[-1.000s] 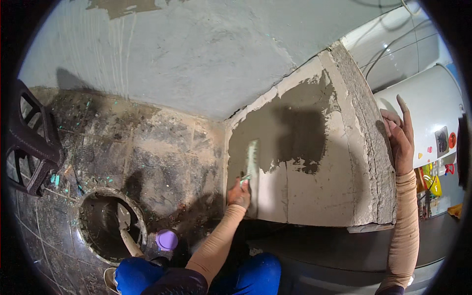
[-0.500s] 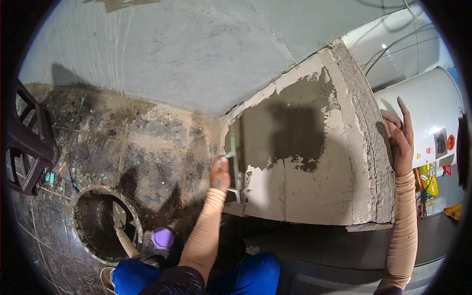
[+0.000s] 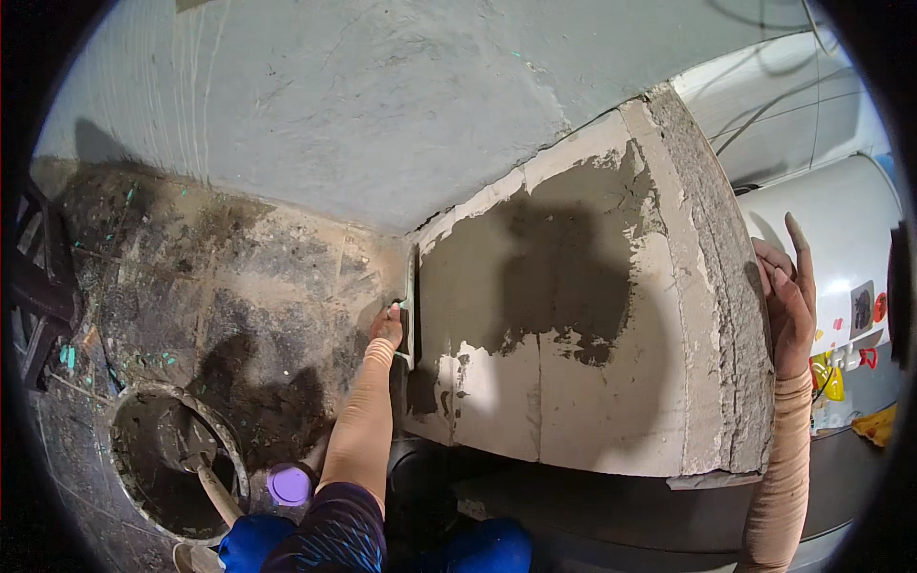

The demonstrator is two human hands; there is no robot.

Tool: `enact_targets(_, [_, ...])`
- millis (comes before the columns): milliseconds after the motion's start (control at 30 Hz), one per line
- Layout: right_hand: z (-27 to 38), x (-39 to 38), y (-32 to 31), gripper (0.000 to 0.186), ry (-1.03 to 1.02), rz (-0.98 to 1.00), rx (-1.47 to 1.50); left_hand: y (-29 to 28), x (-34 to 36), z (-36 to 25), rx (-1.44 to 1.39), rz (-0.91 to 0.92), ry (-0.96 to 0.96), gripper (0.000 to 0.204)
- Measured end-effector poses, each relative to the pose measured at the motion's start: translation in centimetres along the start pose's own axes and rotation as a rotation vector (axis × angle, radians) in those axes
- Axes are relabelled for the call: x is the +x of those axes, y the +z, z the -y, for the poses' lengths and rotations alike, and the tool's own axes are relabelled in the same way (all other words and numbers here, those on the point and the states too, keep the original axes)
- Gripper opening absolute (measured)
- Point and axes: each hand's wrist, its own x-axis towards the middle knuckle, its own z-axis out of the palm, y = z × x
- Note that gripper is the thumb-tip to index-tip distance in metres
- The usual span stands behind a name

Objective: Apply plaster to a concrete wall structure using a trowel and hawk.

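My left hand (image 3: pixel 386 328) is closed around the handle of a plastering trowel (image 3: pixel 413 286), its long blade upright at the left edge of a low, pale wall panel (image 3: pixel 573 411). Dark wet plaster (image 3: pixel 468 267) covers the panel's upper left and middle, with ragged edges and bare patches below. My right hand (image 3: pixel 789 306) rests against the rough broken edge (image 3: pixel 712 277) on the panel's right side. Its index finger is stretched out, the other fingers are loosely bent, and nothing shows in it.
A mortar-crusted bucket (image 3: pixel 124 449) stands at lower left, with a wooden-handled tool (image 3: pixel 220 492) in it. Beside it lies a purple lid (image 3: pixel 289 485). A dark plastic stool or chair (image 3: pixel 43 296) is at far left. Right of the panel stand a white rounded container (image 3: pixel 831 229) and a yellow bottle (image 3: pixel 829 379).
My left hand and the trowel have moved left to the panel's edge, showing more wet plaster at lower left. My right hand stays at the broken edge. The view has shifted slightly.
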Motion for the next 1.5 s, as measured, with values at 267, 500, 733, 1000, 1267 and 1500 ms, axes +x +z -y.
enact_targets(267, [0.0, 0.2, -0.1, 0.074, 0.017, -0.024, 0.032, -2.7, -5.7, -10.0, 0.076, 0.141, 0.086, 0.062])
enact_targets(500, [0.2, 0.0, -0.4, 0.069, 0.027, -0.062, 0.046, -3.9, -13.4, -24.0, 0.053, 0.05, 0.275, 0.053])
enact_targets(733, [0.5, -0.1, -0.6, 0.066, 0.031, -0.077, -0.053, -3.8, -21.2, -33.0, -0.055, -0.069, 0.427, 0.036])
enact_targets(1000, [0.2, -0.1, -1.0, 0.066, 0.031, -0.07, -0.041, -3.7, -26.4, -38.8, -0.173, -0.102, 0.628, 0.023])
enact_targets(1267, [0.3, -0.2, -0.9, 0.066, 0.019, -0.044, -0.027, -5.2, -31.2, -42.0, -0.312, 0.05, 0.644, 0.027])
enact_targets(1500, [-1.4, -0.4, -2.1, 0.066, -0.075, -0.006, -0.006, -11.3, -31.2, -37.2, -0.545, 0.122, 0.661, 0.038])
